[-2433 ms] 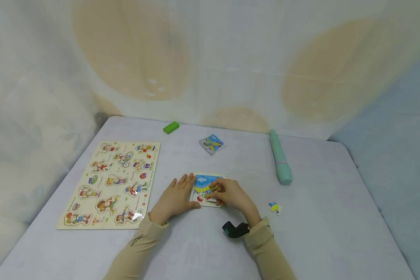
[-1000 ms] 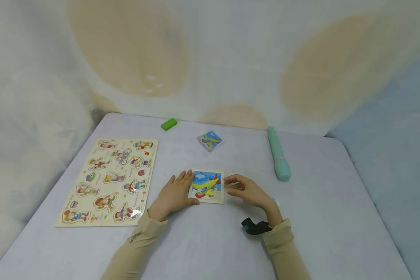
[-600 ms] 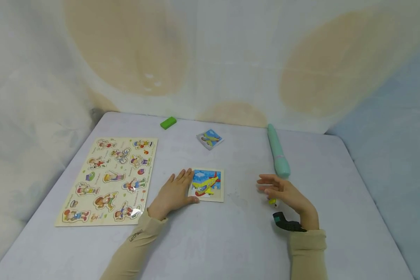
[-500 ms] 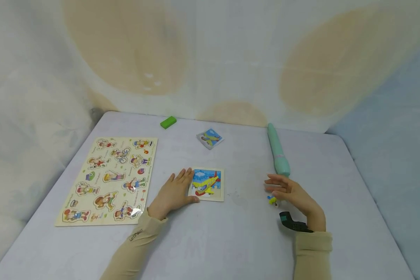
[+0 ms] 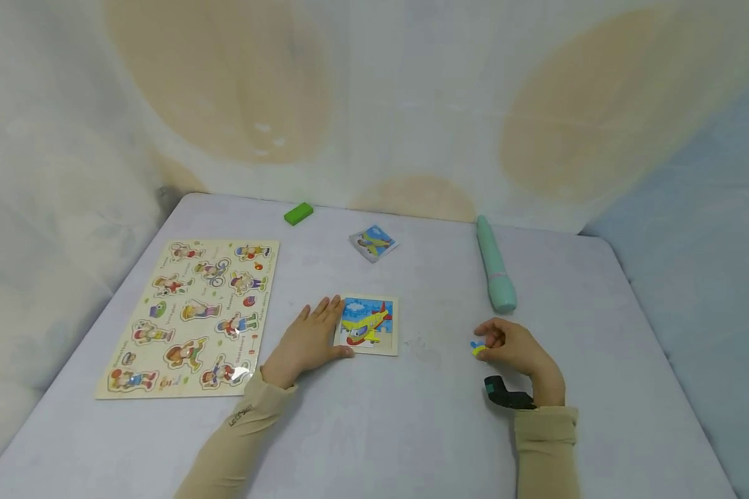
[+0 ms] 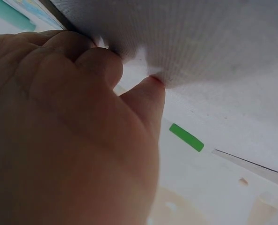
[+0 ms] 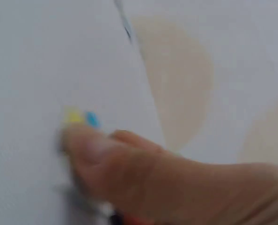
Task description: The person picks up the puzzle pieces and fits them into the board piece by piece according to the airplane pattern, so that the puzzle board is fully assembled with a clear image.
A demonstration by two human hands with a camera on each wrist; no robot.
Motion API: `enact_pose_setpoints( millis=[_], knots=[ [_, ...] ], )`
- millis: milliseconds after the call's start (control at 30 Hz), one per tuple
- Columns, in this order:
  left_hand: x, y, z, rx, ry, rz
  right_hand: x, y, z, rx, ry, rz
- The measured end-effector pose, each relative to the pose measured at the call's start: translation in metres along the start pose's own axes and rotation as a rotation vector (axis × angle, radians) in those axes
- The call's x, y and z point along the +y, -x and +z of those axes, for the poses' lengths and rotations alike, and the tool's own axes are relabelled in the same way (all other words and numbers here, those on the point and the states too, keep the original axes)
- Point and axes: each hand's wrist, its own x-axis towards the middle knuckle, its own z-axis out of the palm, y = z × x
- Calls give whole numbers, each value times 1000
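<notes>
My right hand (image 5: 519,352) pinches a small blue-and-yellow jigsaw piece (image 5: 477,348) between thumb and fingertips, to the right of the puzzle. In the right wrist view the piece (image 7: 73,116) is blurred and mostly hidden behind the thumb. A square wooden jigsaw puzzle (image 5: 369,322) with a yellow and red airplane on blue lies mid-table. A pale patch shows at its lower left corner. Along its left edge rests my left hand (image 5: 308,341), fingers extended and thumb at the lower left corner. From the left wrist the hand's back and thumb (image 6: 146,103) fill much of the view.
A large wooden board (image 5: 190,315) with printed sports figures lies at the left. Toward the back are a green block (image 5: 298,213), a small airplane picture card (image 5: 374,243) and a long mint-green tapered object (image 5: 494,267) behind the right hand. A curtain hangs past the table's far edge.
My right hand let go of a piece at the puzzle, moved right, and has taken hold of the loose piece there. The left hand stays at the puzzle's edge.
</notes>
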Motion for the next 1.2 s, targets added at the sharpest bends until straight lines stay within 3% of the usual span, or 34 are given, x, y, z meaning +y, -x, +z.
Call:
enact_pose_setpoints(
  millis=[333,567,800,1000,1200],
  knots=[
    [-2,3,6,7,28,-15,-34,-30,51,235,194,-7],
    [-3,4,11,28,28,-6,-50,-40,59,209,248,22],
    [-3,3,21,5,5,11,-45,-39,52,137,99,107],
    [-2,2,12,28,-5,-7,-54,-43,50,138,-51,79],
    [-3,0,6,29,-11,-3,-72,-55,65,85,-215,90]
  ],
)
